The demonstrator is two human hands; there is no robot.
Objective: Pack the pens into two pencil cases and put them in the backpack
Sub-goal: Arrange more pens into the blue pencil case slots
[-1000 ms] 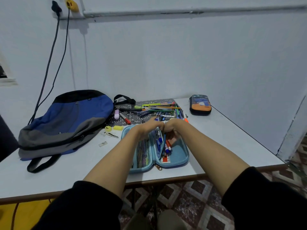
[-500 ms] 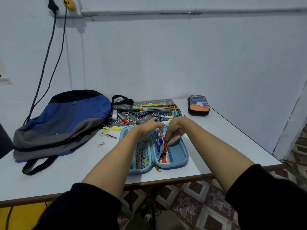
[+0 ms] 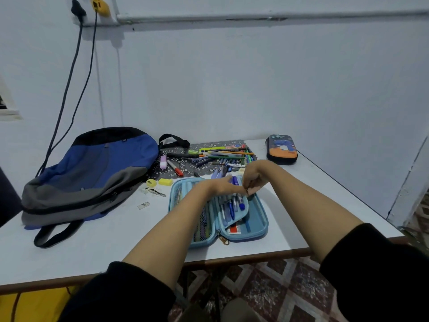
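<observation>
A plain, pale blue-white wall (image 3: 255, 89) fills the back and continues along the right side. A grey conduit (image 3: 278, 16) crosses it high up and meets a socket holding 2 plugs, 1 black (image 3: 77, 9) and 1 yellow (image 3: 100, 6). From them 2 dark cables (image 3: 67, 89) hang down. The white worktop (image 3: 92, 247) has a brown edge. Below, the floor (image 3: 267, 287) is tiled in red-brown and pale diamonds. The light is dim, even and bluish.

Backpack (image 3: 92, 173): woven cloth, matt. Table (image 3: 92, 247): smooth white top with a faint sheen, brown edge band. Open pencil case (image 3: 261, 219): smooth light-blue shell, mesh pocket (image 3: 204, 226) inside, metal zip pull (image 3: 223, 240). Closed pencil case (image 3: 282, 149): moulded printed shell, slight gloss. Pens (image 3: 222, 154): glossy plastic barrels. Mat (image 3: 181, 168) beneath them: dark, perforated, matt.
</observation>
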